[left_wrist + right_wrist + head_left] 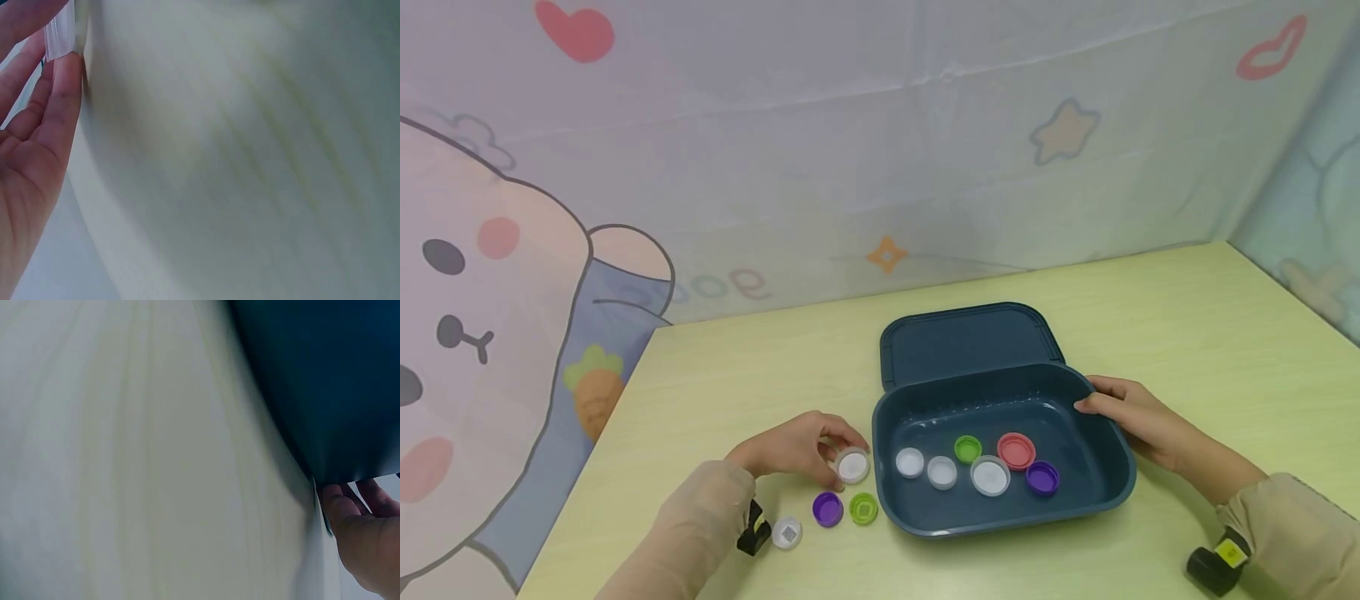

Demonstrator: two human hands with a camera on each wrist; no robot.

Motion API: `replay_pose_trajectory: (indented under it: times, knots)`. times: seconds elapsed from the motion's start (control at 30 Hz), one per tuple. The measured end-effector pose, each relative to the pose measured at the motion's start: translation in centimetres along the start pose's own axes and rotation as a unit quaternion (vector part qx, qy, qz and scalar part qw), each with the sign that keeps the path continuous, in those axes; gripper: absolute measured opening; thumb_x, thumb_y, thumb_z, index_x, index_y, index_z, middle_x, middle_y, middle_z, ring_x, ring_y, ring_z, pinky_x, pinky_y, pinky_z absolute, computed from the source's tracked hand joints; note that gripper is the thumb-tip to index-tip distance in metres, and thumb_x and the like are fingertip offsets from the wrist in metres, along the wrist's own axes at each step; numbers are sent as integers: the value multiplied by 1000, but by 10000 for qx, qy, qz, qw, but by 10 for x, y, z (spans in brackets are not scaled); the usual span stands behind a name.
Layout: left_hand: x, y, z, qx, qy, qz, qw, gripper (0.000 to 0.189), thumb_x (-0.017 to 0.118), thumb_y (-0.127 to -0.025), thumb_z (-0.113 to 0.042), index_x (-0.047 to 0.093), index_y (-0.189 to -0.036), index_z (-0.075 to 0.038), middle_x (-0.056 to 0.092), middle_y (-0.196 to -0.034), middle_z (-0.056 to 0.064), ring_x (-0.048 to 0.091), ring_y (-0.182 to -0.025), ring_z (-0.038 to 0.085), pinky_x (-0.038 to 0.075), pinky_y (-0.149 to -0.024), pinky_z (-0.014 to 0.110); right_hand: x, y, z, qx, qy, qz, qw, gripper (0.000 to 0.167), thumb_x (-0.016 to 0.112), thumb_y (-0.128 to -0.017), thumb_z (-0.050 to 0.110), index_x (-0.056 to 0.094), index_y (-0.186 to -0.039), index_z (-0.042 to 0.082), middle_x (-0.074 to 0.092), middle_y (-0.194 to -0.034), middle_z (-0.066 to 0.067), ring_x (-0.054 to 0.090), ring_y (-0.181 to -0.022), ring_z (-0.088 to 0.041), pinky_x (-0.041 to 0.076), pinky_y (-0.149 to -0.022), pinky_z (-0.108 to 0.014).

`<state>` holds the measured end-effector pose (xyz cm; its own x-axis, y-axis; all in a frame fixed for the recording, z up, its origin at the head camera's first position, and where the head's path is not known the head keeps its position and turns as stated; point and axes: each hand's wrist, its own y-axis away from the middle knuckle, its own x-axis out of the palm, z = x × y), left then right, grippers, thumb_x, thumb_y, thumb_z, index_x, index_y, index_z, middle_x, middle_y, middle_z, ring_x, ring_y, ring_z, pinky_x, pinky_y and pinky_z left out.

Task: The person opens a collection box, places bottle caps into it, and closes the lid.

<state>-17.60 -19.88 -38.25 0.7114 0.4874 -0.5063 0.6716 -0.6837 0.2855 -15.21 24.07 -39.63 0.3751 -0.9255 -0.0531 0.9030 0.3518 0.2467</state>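
My left hand [808, 450] pinches a translucent white bottle cap [852, 465] between thumb and fingers, just left of the dark blue plastic box [925, 523]. In the left wrist view the ribbed side of that cap [60, 36] shows between the fingers. My right hand [1138, 417] grips the box's right wall, thumb over the rim and fingers outside. Inside the box lie a red cap [1017, 451], a green cap [967, 449], a purple cap [1042, 478] and several white caps [990, 476].
On the table left of the box sit a purple cap [827, 509], a green cap [863, 508] and a white cap [787, 532] by the left wrist. A dark blue lid [970, 342] lies behind the box. A printed cloth [850, 150] hangs at the table's back edge.
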Motion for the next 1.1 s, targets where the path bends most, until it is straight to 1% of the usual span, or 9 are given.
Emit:
replay_pose_trajectory:
  times: [0.13,0.3,0.43,0.53,0.67,0.8,0.97,1.1]
  knots:
    - [-2,0,-1,-48,-20,4,10000,45,81,-64,-3,68,-106,-13,63,-98,-1,55,-90,16,47,-83,29,0,-1,0,29,28,-39,10000,63,50,-93,17,21,-140,-14,59,-112,-4,62,-92,-13,53,-80,-32]
    - [-5,0,-2,-80,-73,2,9999,44,82,-64,-5,69,-105,-16,62,-96,-2,54,-88,17,47,-81,31,0,-1,-1,30,57,-35,10000,62,50,-93,17,22,-140,-14,59,-112,-5,62,-92,-13,53,-80,-32]
    - [-10,1,-6,72,-40,-52,10000,43,81,-65,-4,69,-105,-13,63,-97,0,55,-91,20,48,-85,32,0,-1,-1,4,32,-14,10000,62,50,-93,17,23,-139,-14,60,-111,-4,62,-91,-13,53,-80,-32]
    - [-14,1,-10,182,-9,-61,9998,43,80,-65,-2,68,-106,-12,63,-99,1,55,-93,20,47,-88,32,0,-1,-1,-4,38,-27,10000,61,50,-93,17,23,-139,-14,60,-110,-4,62,-91,-13,53,-80,-31]
    - [-19,2,-17,187,53,-25,9998,44,79,-66,-2,68,-107,-10,64,-99,2,56,-94,20,47,-89,33,0,-1,-1,14,42,-51,10000,62,50,-93,17,23,-139,-14,60,-111,-4,62,-91,-12,53,-80,-31]
    - [-26,1,-27,201,131,5,9997,45,78,-67,0,66,-110,-5,64,-99,4,56,-94,22,46,-91,35,-1,-1,-1,21,48,-76,10000,63,50,-93,17,22,-139,-14,59,-112,-5,62,-92,-12,53,-80,-31]
    - [-33,0,-36,261,-38,57,9996,46,78,-68,-2,65,-111,-4,64,-100,3,57,-94,21,46,-90,34,-1,-2,-1,22,102,-84,9999,64,50,-93,18,20,-140,-14,57,-117,-9,61,-93,-12,53,-81,-32]
    - [-36,-3,-43,315,-169,39,9994,45,78,-67,-2,66,-111,-5,64,-100,3,57,-93,21,47,-89,33,-1,-2,-2,-25,81,-31,10000,63,50,-93,17,21,-140,-14,58,-116,-8,62,-93,-12,53,-81,-32]
